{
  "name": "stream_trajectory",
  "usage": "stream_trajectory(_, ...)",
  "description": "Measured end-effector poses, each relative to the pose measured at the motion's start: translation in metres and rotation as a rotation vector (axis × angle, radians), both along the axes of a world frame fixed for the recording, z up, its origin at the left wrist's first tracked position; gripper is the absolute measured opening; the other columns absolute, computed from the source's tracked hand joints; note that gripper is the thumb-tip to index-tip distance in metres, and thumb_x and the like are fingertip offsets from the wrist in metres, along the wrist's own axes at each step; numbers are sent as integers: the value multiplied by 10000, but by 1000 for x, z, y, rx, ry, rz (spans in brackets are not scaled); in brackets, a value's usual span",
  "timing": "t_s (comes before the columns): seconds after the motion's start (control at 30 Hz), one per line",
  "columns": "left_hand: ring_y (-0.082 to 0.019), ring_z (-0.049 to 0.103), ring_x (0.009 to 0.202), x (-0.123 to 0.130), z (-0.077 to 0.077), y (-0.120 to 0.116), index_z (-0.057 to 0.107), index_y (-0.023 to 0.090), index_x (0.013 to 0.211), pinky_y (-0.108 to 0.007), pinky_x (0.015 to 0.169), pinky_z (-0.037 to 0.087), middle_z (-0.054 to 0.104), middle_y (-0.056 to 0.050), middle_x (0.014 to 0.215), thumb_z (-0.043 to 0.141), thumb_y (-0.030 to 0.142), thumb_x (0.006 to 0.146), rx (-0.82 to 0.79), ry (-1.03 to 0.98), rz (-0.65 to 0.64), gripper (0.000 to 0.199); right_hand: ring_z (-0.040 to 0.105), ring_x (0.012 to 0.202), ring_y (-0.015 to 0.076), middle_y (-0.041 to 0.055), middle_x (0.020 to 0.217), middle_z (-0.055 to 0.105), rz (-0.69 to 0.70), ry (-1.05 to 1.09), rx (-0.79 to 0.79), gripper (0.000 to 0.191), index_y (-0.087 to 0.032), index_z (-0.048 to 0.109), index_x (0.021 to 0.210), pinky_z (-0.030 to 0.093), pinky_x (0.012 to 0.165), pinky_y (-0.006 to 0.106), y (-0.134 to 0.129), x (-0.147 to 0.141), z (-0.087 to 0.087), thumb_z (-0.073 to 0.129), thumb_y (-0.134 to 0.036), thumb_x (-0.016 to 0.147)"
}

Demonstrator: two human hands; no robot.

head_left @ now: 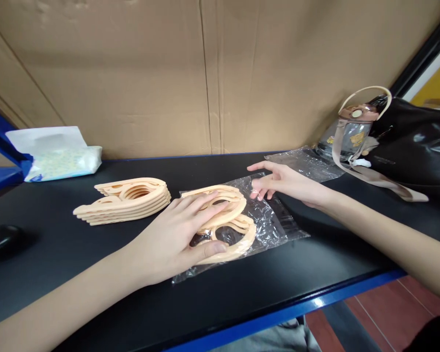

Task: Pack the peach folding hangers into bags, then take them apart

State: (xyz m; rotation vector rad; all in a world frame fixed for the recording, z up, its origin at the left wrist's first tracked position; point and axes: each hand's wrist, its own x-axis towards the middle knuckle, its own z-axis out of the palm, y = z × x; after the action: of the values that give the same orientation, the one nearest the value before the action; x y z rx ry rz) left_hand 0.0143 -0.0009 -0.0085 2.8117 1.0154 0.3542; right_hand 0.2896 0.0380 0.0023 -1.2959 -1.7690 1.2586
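Peach-coloured curved plastic pieces (pixel 244 239), looking like folded hangers, lie inside a clear plastic bag (pixel 275 227) on the black table. My left hand (pixel 181 234) rests on them through the film, fingers stretched out and thumb apart, covering part of the pieces. Over the bag's far right end, my right hand (pixel 278 181) is open with its fingers spread and nothing in them. I cannot tell whether its fingertips touch the film. To the left of the bag sits a neat stack of the same peach pieces (pixel 146 211), with neither hand on it.
A tissue pack (pixel 64 161) stands at the back left, and a black mouse (pixel 2 239) lies at the left edge. Another clear bag (pixel 304 164) lies at the back right, by a strapped water bottle (pixel 352 134) and a black bag (pixel 418 146). Cardboard (pixel 150 78) walls the back.
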Motion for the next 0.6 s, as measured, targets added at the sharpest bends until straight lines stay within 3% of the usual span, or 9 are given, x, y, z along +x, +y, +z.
stream_trajectory(0.1,-281,543,1144,0,10,-6,547,288,1325,-422,933,439,562,-39,1363,417,577,930,-3,-64,37,507,641,719,170,1,763,706,96,-95,116,615,-206,462,1258,476,678,315,3,4,-4,746,-290,720)
stream_trajectory(0.23,-176,624,764,-2,19,-11,688,238,1073,-291,673,464,717,-15,969,385,486,963,-143,-204,36,407,620,748,167,-1,792,679,-49,-310,574,369,-195,566,1132,456,747,337,12,11,-8,669,-287,790)
stream_trajectory(0.3,-165,615,771,-2,18,-10,691,232,1038,-279,685,459,711,-2,915,401,422,970,-121,-243,21,353,623,770,171,15,823,681,-99,-383,667,290,-187,598,1086,449,742,333,14,14,-7,628,-316,828)
stream_trajectory(0.4,-208,551,1102,-1,10,-4,632,240,1180,-337,924,423,650,-19,1200,437,403,968,-10,-213,7,331,622,786,191,40,871,684,-92,-540,616,341,-190,619,1072,444,715,334,12,19,0,574,-455,861)
stream_trajectory(0.47,-220,475,1229,-1,3,1,542,246,1306,-372,1017,368,548,-29,1365,418,430,976,-26,-147,2,398,616,786,208,45,873,687,-63,-705,525,386,-205,641,1021,435,708,344,9,23,5,516,-539,875)
stream_trajectory(0.6,-224,554,1089,0,0,7,526,237,1312,-386,925,412,618,-46,1239,352,464,990,-79,-61,68,430,609,714,195,29,751,677,5,-814,291,439,-203,638,782,423,692,339,5,32,13,452,-587,885)
